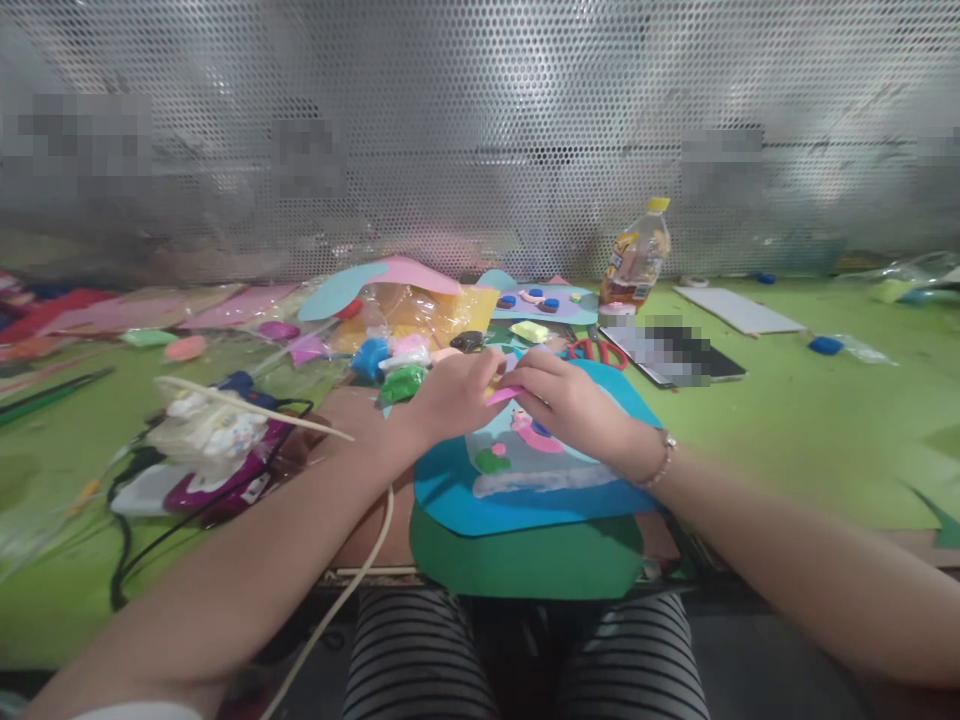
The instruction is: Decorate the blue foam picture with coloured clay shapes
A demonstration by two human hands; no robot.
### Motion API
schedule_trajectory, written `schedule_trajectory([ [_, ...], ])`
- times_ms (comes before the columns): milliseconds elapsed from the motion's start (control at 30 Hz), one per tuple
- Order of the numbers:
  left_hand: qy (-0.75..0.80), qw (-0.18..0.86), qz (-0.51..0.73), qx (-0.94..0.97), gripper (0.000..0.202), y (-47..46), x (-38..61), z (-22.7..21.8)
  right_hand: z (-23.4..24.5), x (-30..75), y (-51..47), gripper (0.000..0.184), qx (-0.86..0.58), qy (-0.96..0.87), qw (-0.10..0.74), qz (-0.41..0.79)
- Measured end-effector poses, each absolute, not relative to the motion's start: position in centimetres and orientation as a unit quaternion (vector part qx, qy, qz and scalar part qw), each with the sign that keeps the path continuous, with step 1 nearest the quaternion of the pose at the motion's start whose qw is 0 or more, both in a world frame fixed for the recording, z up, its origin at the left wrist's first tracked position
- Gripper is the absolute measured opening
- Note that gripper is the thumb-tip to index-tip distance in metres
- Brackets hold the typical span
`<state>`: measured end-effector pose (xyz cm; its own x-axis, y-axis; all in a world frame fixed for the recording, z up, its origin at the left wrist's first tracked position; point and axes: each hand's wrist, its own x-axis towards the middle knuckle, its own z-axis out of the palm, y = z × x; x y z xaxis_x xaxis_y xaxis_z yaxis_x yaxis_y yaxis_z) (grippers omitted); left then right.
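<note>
My left hand (454, 392) and my right hand (566, 400) meet above a blue paper sheet (450, 490). Both are closed, fingers pinched together on a small pink piece (501, 395) held between them. On the blue sheet lies a light blue panel (525, 465) with a pink shape, a green blob and a white strip stuck on it. A green sheet (525, 560) lies under the blue one, at the table's near edge. A bracelet circles my right wrist.
Lumps of blue, green and white clay (397, 365) sit behind my hands, with red scissors (596, 350), a phone (679, 355), a plastic bottle (637, 255), coloured paper sheets (397, 280), a purple device with black cable (217, 480), a wooden stick (247, 408). Perforated metal wall behind.
</note>
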<state>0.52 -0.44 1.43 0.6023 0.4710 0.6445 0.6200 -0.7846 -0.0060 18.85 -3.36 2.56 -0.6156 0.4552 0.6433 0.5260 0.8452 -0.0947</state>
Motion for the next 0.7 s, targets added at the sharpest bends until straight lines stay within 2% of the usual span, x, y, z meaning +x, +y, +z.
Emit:
schedule_trajectory([
  [167, -0.271, 0.130, -0.325, -0.897, 0.006, -0.73, 0.79, 1.60, 2.88, 18.57, -3.91, 0.023, -0.265, -0.899, 0.344, -0.063],
  [433, -0.268, 0.131, -0.321, -0.899, 0.010, -0.66, 0.89, 1.51, 2.90, 18.32, -4.05, 0.010, -0.274, -0.901, 0.330, -0.068],
  [533, -0.278, 0.118, -0.329, -0.895, 0.012, -0.72, 0.83, 1.43, 2.85, 18.34, -3.91, 0.006, -0.278, -0.895, 0.348, -0.026],
  [700, -0.319, 0.075, -0.317, -0.890, 0.018, -0.69, 0.73, 1.07, 2.92, 18.54, -3.66, 0.011, -0.296, -0.872, 0.389, 0.033],
])
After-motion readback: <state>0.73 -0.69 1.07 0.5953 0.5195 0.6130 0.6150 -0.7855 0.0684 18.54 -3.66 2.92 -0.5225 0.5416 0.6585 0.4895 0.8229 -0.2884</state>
